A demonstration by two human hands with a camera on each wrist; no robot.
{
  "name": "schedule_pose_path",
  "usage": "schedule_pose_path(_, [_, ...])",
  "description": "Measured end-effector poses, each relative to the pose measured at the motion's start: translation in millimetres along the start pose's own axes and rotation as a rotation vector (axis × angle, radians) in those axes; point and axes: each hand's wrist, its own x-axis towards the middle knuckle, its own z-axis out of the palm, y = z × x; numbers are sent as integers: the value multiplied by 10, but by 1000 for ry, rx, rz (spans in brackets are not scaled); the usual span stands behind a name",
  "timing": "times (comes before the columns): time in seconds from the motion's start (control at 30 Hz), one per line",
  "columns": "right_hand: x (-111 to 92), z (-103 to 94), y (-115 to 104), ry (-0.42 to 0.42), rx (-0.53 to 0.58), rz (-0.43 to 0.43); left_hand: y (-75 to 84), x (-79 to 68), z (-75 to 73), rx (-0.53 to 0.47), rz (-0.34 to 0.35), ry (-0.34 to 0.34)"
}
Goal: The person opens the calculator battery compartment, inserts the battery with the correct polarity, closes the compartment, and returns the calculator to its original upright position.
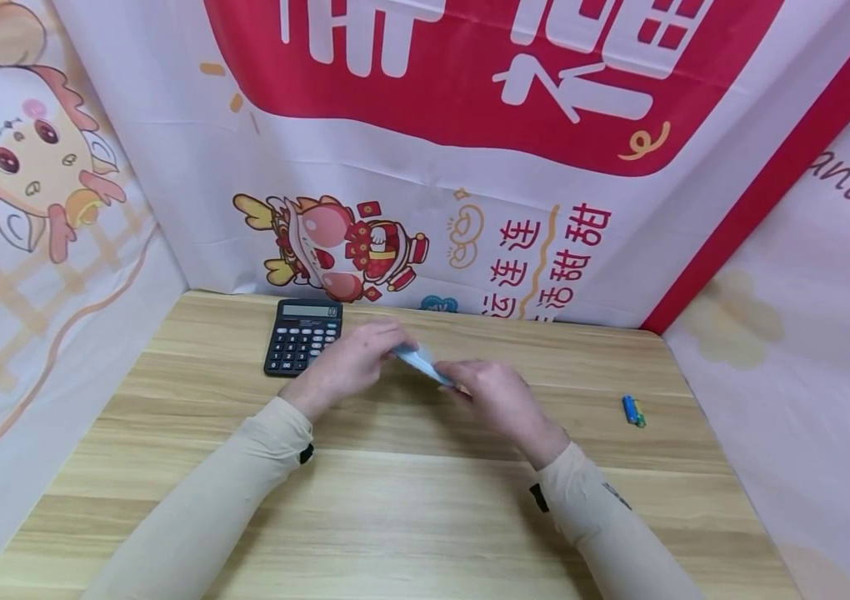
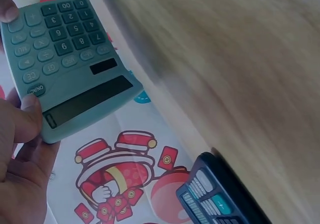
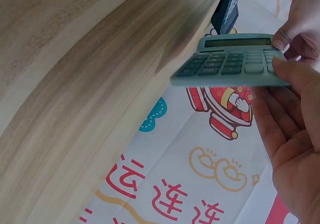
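Observation:
A light blue-green calculator (image 1: 422, 362) is held over the far part of the table, seen nearly edge-on from the head. My left hand (image 1: 353, 360) grips it at the display end; the left wrist view has that thumb pressed by the ON/AC key, and a 0 on the display of the calculator (image 2: 65, 100). My right hand (image 1: 496, 400) pinches the opposite end. From the right wrist, the right fingers (image 3: 280, 116) lie beneath the calculator (image 3: 235, 67) with the thumb on top. Close behind the left hand lies a black calculator (image 1: 303, 333), partly covered by that hand.
Two small batteries (image 1: 633, 411), one blue and one with green, lie on the right side of the wooden table (image 1: 410, 517). A printed cloth backdrop (image 1: 410, 150) hangs along the table's far edge, with more printed cloth at both sides.

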Motion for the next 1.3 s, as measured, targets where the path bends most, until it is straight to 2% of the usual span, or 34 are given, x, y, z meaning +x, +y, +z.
schedule_pose_path(0.4, [-58, -33, 58, -91, 74, -31, -24, -84, 44, -6, 72, -42])
schedule_pose_path(0.57, [-69, -42, 109, -153, 87, 46, -34, -130, 39, -12, 116, -57])
schedule_pose_path(0.7, [-52, -26, 152, -163, 81, 87, -39, -165, 42, 7, 167, -72])
schedule_pose_path(0.83, [-37, 2, 179, -163, 83, 99, -44, -218, 37, 87, 231, -130])
schedule_pose_path(1.0, [-24, 37, 189, -189, 98, 126, -42, -287, 16, 256, 339, -226])
schedule_pose_path(1.17, [-13, 66, 196, -206, 96, 138, -31, -288, 39, 413, 443, -265])
schedule_pose_path(1.3, [-5, 74, 192, -208, 92, 134, -20, -280, 82, 501, 489, -287])
